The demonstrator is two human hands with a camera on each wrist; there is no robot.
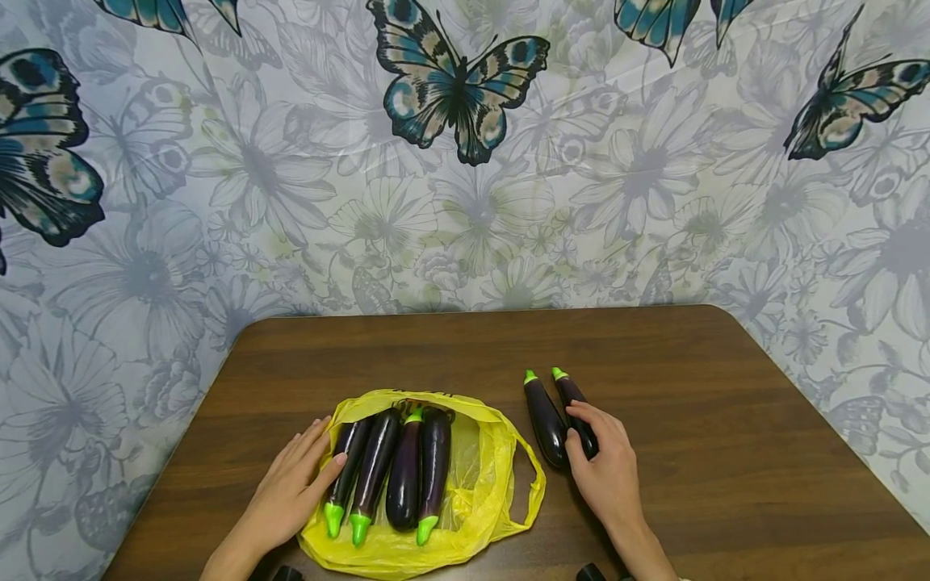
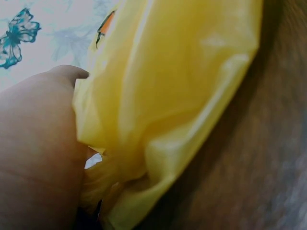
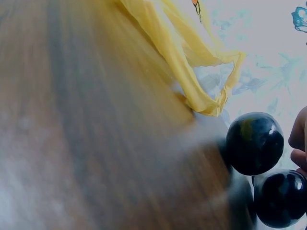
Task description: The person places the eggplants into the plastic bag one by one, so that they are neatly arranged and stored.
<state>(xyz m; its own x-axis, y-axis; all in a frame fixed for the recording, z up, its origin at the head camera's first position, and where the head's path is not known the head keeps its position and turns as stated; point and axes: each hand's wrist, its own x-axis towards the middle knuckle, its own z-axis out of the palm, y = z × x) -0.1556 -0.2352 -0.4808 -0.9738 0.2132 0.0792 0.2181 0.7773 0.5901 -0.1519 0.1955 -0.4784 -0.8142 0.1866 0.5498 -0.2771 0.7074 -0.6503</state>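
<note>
A yellow plastic bag (image 1: 494,484) lies with its mouth spread, and several dark eggplants (image 1: 404,484) with bright green stem ends rest in it. My left hand (image 1: 291,480) holds the bag's left rim, thumb over the inside edge and fingers along the outside. In the left wrist view, yellow plastic (image 2: 177,86) covers part of that hand. To the right of the bag, two more eggplants lie side by side, stems pointing away. My right hand (image 1: 606,460) grips the right one (image 1: 570,389), beside the left one (image 1: 543,424). Their rounded ends (image 3: 255,143) show in the right wrist view.
Everything lies on a brown wooden table (image 1: 726,420) with rounded far corners. The bag's handle loop (image 1: 538,484) reaches toward the two loose eggplants. Behind the table hangs a pale floral cloth (image 1: 479,218) with butterflies. Small black objects (image 1: 590,571) show at the near edge.
</note>
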